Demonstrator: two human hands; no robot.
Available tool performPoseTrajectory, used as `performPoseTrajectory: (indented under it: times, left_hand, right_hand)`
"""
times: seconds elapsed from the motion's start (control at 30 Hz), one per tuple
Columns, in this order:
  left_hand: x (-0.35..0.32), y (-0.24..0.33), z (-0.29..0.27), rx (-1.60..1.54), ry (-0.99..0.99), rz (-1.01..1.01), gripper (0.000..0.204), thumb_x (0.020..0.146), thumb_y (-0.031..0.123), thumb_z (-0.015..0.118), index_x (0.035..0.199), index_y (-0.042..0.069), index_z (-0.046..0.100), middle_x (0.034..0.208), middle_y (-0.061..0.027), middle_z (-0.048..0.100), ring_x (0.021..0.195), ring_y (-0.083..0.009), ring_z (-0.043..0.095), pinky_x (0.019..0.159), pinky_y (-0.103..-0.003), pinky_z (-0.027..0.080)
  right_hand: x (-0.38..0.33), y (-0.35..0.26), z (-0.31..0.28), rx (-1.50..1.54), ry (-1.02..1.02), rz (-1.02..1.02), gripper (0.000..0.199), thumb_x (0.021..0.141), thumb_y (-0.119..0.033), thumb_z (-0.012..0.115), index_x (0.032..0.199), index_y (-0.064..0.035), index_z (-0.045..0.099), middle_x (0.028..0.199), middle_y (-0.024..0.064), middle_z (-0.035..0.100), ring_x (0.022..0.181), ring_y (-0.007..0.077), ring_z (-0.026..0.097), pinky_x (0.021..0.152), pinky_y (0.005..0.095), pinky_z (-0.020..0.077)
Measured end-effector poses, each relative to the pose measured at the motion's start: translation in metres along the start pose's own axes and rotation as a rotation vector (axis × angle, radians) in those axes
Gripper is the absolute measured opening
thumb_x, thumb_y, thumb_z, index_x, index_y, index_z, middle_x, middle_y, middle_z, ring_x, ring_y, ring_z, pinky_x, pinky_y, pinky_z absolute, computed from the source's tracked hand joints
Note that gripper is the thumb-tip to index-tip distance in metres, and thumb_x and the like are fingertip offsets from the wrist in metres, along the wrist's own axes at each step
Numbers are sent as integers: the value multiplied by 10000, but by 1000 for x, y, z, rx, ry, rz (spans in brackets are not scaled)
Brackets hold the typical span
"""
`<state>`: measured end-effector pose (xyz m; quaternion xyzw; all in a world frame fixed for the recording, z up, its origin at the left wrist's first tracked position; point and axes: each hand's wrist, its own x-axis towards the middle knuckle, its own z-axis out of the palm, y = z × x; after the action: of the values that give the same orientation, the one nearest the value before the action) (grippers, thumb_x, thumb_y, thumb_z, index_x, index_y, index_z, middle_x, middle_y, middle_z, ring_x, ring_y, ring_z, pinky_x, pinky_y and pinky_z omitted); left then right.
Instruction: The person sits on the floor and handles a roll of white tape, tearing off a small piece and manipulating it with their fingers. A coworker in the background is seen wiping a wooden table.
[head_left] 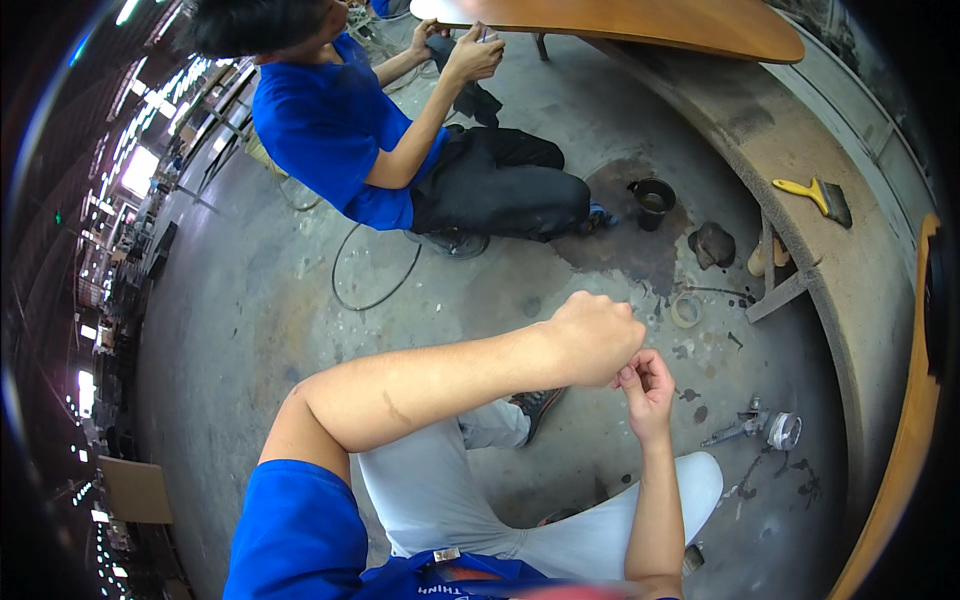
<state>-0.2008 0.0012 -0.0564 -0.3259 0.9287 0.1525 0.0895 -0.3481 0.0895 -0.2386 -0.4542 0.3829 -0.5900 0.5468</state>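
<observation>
My left hand [598, 338] is curled closed, back of the hand up, in front of me above the floor. Against its fingertips, my right hand [650, 392] has thumb and fingers bent together in a pinch. Anything held between the two is too small or too hidden to make out. Below and to the right of my hands, a spray gun [748, 425] with a round silver-white end lies on the floor. A roll of tape [687, 310] rests flat on the floor just beyond them.
A co-worker in a blue shirt [335, 135] sits low at far left, hands at a brown wooden board [640, 28]. A yellow-handled brush [818, 198] lies on the dusty bench [735, 130]. A black bucket [653, 203] and dark rag [712, 245] are on the floor.
</observation>
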Motion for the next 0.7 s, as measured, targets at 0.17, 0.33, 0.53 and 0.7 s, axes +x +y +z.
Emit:
performPoseTrajectory:
  times: [0.17, 0.33, 0.53, 0.7]
  left_hand:
    - [6, -2, -1, 37, 83, 28, 84, 705, 90, 766, 747, 18, 760, 786, -200, 750, 762, -366, 773, 652, -456, 613]
    - [14, 2, 1, 27, 192, 104, 114, 721, 160, 800, 734, 55, 759, 774, -162, 751, 759, -329, 773, 670, -427, 606]
    - [30, 11, 1, -6, 129, 170, 119, 726, 170, 804, 744, 64, 752, 784, -148, 754, 760, -318, 769, 672, -438, 596]
    - [46, 17, 4, -3, 94, 258, 89, 724, 135, 776, 753, 54, 752, 803, -161, 755, 759, -332, 764, 670, -443, 596]
  right_hand:
    - [0, -5, 2, 92, 48, -22, 179, 1035, -167, 692, 1038, -21, 589, 877, 38, 624, 789, 124, 603, 754, 281, 490]
    - [0, -11, -3, 237, 69, -42, 188, 1026, -170, 688, 1086, -16, 600, 904, 39, 646, 764, 118, 591, 704, 276, 489]
    - [-5, -19, -12, 276, 181, -69, 207, 1035, -190, 697, 1077, -20, 586, 910, 41, 654, 791, 116, 592, 736, 287, 485]
    - [-5, -18, -26, 197, 288, -128, 194, 1043, -174, 687, 1061, -13, 580, 885, 50, 655, 773, 117, 596, 716, 281, 489]
